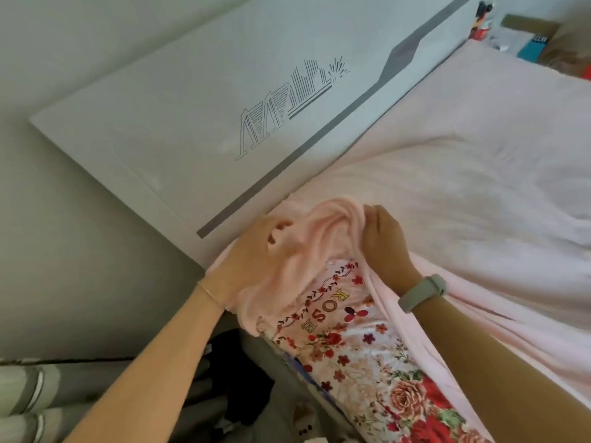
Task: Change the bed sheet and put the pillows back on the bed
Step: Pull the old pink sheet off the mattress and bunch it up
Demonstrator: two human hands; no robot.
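Both hands (256,247) (385,241) apparently bunch pink sheet (323,225) at mattress corner.

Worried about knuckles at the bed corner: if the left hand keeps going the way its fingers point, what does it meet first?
Probably the headboard; the left hand, gripping the bunched pink sheet, already looks nearly against it, though depth is unclear.

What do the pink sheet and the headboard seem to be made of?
Pink sheet: soft matte fabric, perhaps fleecy; it bunches into rounded folds where both hands hold it. Headboard: a rigid flat panel with a smooth pale finish, likely laminated board; line drawing and grey stripe look printed or inlaid.
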